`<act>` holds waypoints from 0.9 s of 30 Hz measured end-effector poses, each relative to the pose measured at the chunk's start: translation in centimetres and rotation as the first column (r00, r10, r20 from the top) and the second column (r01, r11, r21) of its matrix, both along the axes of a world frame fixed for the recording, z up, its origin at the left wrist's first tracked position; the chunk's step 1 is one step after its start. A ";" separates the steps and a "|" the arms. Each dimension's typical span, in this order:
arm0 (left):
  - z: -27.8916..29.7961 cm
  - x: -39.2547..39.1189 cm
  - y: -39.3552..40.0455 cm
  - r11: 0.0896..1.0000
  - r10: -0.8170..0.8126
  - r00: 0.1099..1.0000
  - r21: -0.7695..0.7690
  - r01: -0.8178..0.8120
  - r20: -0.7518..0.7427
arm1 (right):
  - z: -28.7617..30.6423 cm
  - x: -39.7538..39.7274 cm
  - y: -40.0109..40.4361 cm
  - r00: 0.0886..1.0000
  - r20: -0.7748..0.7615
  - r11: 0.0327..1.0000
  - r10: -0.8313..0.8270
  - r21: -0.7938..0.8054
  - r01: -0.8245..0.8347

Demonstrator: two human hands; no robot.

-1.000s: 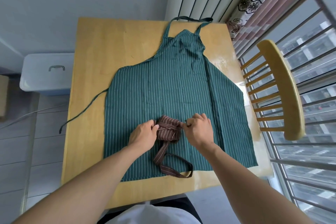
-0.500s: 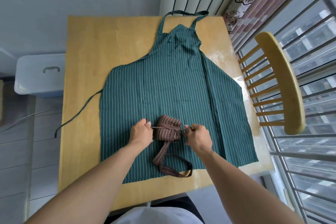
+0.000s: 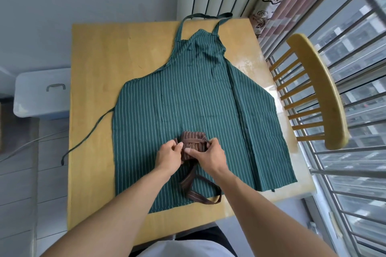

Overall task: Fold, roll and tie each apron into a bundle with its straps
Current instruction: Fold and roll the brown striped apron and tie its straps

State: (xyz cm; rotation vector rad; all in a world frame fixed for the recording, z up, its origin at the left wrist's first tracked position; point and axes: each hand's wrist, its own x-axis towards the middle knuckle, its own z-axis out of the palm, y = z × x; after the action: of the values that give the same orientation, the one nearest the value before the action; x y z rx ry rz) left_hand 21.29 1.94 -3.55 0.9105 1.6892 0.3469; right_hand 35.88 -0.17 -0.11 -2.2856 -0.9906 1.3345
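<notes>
Brown bundle (image 3: 192, 144) sits on the green apron (image 3: 200, 115), both hands pinching its strap: left hand (image 3: 169, 153) one end, right hand (image 3: 208, 153) the other, it seems. Slack now and the roll springs open, or the knot jams loose.

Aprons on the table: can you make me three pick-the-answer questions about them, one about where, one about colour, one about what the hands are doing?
1. Where does the brown bundle lie?
A on the green apron
B on the chair
C on the floor

2. What colour is the flat apron?
A red
B green with white stripes
C yellow

3. What are the left hand and right hand doing?
A resting apart
B gripping the bundle's straps
C lifting the chair

Answers: 1 A, green cloth shows all round it; 2 B, stripes visible; 3 B, fingers curl at the strap.
</notes>
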 end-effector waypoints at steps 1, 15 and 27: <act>0.0 -0.2 -0.3 1.000 0.014 1.000 0.007 -0.014 0.014 | -0.5 0.3 -0.1 1.000 0.018 1.000 0.015 0.017 -0.016; -0.1 -0.7 -0.9 0.866 0.477 0.841 -0.298 -0.401 0.254 | -2.0 1.7 0.5 0.950 -0.240 0.978 -0.197 -0.110 0.175; 2.5 0.2 0.2 0.978 0.201 0.931 -0.015 -0.207 0.303 | -0.7 2.2 -0.3 0.901 -0.368 0.973 -0.231 -0.095 0.210</act>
State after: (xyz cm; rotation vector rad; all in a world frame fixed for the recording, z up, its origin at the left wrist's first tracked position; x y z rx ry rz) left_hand 21.49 2.17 -1.03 0.6550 1.4977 0.6112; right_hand 38.09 -0.49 -0.80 -1.9926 -0.5560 1.6305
